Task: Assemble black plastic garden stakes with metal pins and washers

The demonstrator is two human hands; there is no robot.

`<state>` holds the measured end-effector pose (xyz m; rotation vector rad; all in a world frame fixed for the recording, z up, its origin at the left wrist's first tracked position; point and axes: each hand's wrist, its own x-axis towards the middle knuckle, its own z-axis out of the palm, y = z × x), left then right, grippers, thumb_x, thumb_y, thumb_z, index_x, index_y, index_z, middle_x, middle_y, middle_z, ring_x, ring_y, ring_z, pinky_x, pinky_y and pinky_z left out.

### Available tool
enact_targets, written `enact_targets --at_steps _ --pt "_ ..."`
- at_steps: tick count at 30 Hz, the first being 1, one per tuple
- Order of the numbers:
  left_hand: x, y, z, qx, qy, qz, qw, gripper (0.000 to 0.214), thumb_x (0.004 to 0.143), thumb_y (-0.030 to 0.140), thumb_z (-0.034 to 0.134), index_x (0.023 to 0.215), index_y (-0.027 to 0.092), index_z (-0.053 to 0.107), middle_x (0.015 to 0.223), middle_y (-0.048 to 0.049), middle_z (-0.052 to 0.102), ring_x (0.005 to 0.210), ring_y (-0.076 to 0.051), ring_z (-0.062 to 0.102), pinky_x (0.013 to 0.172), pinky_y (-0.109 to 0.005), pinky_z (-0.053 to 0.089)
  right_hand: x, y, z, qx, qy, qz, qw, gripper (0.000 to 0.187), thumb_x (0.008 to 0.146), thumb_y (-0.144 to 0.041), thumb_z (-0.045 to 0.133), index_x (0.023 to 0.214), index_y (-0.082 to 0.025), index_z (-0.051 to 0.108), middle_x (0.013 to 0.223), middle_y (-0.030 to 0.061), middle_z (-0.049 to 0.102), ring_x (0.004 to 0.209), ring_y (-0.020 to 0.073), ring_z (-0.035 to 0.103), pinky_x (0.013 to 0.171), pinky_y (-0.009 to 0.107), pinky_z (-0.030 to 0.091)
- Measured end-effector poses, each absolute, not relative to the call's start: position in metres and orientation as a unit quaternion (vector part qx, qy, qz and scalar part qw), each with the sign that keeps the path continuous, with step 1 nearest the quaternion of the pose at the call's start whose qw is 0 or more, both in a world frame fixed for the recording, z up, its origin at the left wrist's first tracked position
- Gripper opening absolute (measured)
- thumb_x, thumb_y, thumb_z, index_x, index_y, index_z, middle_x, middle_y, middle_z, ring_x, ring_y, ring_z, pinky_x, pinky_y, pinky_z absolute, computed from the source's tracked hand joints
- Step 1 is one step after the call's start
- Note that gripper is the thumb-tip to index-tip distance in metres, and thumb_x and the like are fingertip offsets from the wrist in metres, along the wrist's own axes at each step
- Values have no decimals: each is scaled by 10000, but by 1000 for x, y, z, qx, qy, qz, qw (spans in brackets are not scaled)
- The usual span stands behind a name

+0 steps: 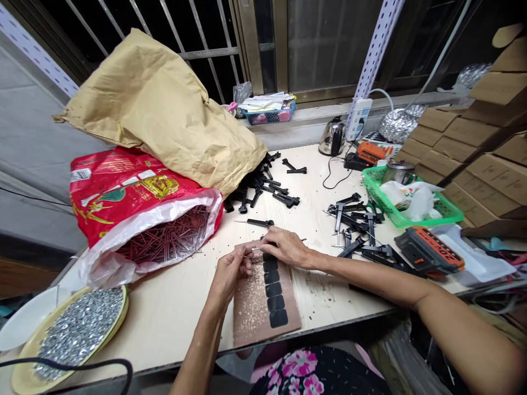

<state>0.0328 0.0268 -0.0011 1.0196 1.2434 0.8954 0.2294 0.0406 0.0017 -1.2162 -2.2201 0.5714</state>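
Observation:
My left hand (pixel 233 270) is pinched shut on a thin metal rod (pixel 250 253) whose tip points right. My right hand (pixel 285 245) is curled over the top of a brown board (pixel 251 307), its fingers closed round a small black part by the rod's tip. A row of black pads (pixel 274 293) runs down the board, and pale crumbs lie on its left half. One black plastic piece with a pin (pixel 257 223) lies just beyond my hands.
A red bag of thin rods (pixel 164 238) gapes at left under a brown paper sack (pixel 164 109). A yellow dish of small metal nuts (pixel 78 329) sits near left. Black parts (pixel 263 189) are piled behind; assembled pieces (pixel 356 225), a green basket (pixel 395 216), cardboard boxes (pixel 473 148) right.

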Motion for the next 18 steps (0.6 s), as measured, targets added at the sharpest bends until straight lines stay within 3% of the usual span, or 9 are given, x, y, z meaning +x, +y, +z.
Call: enact_targets --at_steps 3,6,9,11,14,16,18 --pt "34 25 -5 430 570 400 575 596 780 606 532 1104 117 636 650 9 577 470 -77 481 464 -211 401 246 43 -5 -459 -833 163 261 234 956 -313 450 929 -168 631 919 24 540 767 100 499 591 205 335" --pt "31 24 -13 467 599 410 506 625 817 622 456 1141 112 615 579 37 526 414 -74 416 410 -211 335 259 57 -16 -468 -843 104 245 223 949 -299 467 900 -164 637 955 39 532 820 113 486 571 198 326" --pt "30 21 -24 507 611 424 437 556 837 610 429 961 121 662 497 49 466 456 -113 488 482 -236 389 265 65 -27 -477 -845 69 230 212 938 -315 491 889 -170 637 948 43 537 872 138 467 555 200 324" --pt "30 19 -32 529 608 440 397 490 843 589 437 765 152 644 479 34 452 675 -183 627 645 -271 457 264 56 -34 -471 -853 53 219 220 948 -280 467 858 -153 623 879 39 537 844 144 453 537 204 325" --pt "33 16 -38 546 600 458 362 430 864 538 435 637 196 562 482 23 429 1035 -244 614 873 -318 424 260 24 -41 -327 -925 44 189 270 968 -168 370 805 -143 583 742 14 499 747 125 420 517 204 337" --pt "34 14 -40 542 604 462 357 408 870 516 434 629 205 540 486 28 415 1084 -245 594 920 -330 401 259 10 -42 -205 -964 44 164 292 968 -127 325 803 -150 565 725 5 490 723 117 409 503 202 336" --pt "34 14 -39 536 612 459 356 403 863 517 441 628 204 539 492 31 420 1042 -245 613 924 -338 402 260 13 -40 -223 -960 43 165 298 970 -127 307 807 -151 555 744 7 493 720 116 409 492 199 334"
